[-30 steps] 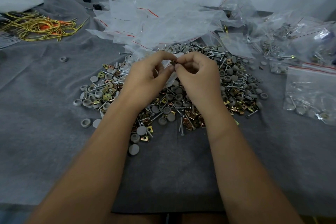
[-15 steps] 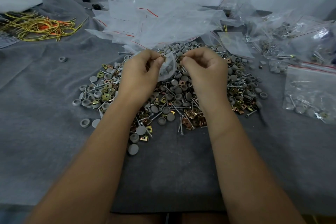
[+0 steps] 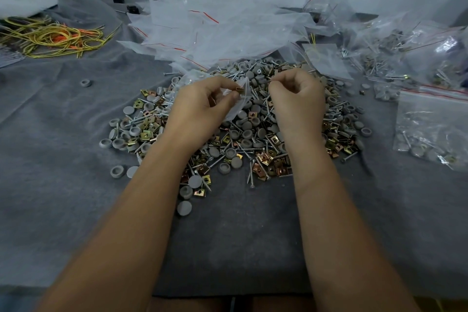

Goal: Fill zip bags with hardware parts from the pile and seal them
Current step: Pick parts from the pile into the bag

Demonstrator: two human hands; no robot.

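Your left hand (image 3: 202, 106) pinches the zip bag (image 3: 238, 106) (clip at its mouth); your right hand (image 3: 296, 99), at 3 o'clock, curled with its hold untellable, risks spilling parts if the bag sags.

Your two bare forearms reached forward from the bottom edge, roughly parallel and a little apart. Your left hand (image 3: 202, 106) had its fingers curled, thumb and forefinger pinched together. Your right hand (image 3: 298, 99) hung beside it, knuckles up, fingers curled inward toward the palm.
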